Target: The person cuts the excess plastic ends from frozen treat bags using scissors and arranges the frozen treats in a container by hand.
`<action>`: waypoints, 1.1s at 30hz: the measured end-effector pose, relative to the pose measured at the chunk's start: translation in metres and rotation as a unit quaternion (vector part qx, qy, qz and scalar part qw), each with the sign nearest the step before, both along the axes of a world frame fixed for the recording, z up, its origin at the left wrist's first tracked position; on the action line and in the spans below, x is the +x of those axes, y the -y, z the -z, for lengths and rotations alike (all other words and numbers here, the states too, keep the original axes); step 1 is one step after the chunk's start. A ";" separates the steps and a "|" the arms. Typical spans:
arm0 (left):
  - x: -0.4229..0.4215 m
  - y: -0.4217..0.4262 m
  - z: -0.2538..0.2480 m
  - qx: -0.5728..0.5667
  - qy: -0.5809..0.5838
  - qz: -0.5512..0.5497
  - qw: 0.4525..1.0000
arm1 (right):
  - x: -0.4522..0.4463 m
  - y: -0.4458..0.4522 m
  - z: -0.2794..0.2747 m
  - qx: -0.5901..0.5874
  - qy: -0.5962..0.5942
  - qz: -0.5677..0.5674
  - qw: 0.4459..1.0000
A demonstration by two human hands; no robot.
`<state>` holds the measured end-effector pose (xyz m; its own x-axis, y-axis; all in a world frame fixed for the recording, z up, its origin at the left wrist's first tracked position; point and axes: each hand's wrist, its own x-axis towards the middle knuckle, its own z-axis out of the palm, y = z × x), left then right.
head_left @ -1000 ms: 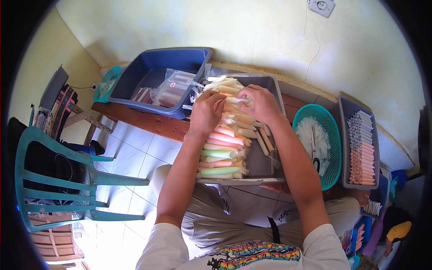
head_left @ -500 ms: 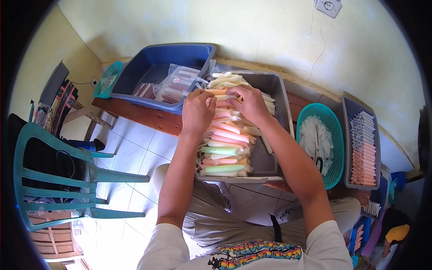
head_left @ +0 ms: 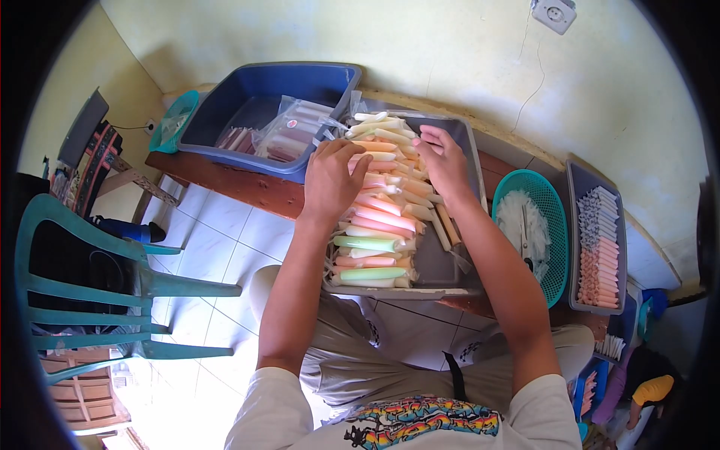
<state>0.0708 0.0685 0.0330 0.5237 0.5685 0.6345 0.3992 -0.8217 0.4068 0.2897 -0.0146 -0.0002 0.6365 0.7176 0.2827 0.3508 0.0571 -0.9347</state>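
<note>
A grey tub (head_left: 477,161) in front of me holds many plastic-wrapped sticks (head_left: 382,217), like ice pops, in orange, pink, green and cream. My left hand (head_left: 330,180) lies at the left side of the pile, fingers stretched over the ends of orange and cream sticks, gripping none visibly. My right hand (head_left: 446,163) is over the pile's right edge, its thumb and fingers apart and nothing visible between them. Beside the pile, a couple of loose sticks (head_left: 445,226) lie slanted below that hand.
Left of the tub stands a blue tub (head_left: 217,79) with bagged purplish sticks (head_left: 292,135). To the right are a teal basket (head_left: 561,232) with clear plastic and scissors (head_left: 525,232), and a grey bin (head_left: 581,247) of wrapped sticks. A green chair (head_left: 82,289) stands left; another person (head_left: 652,386) is lower right.
My right hand has moved right, away from my left hand, and its fingers have spread. An orange stick now shows in the loose group at the pile's right. My left hand stays near the same sticks.
</note>
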 end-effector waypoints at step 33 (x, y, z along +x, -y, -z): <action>0.014 0.033 0.010 -0.009 -0.044 0.133 0.990 | 0.018 0.063 0.021 -0.294 0.238 -0.204 0.903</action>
<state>0.0844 0.0355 0.0231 0.7093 0.4147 0.5700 0.2052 -0.8951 0.3960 0.3076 -0.0780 -0.0208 0.1930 0.9798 -0.0527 0.7822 -0.1861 -0.5946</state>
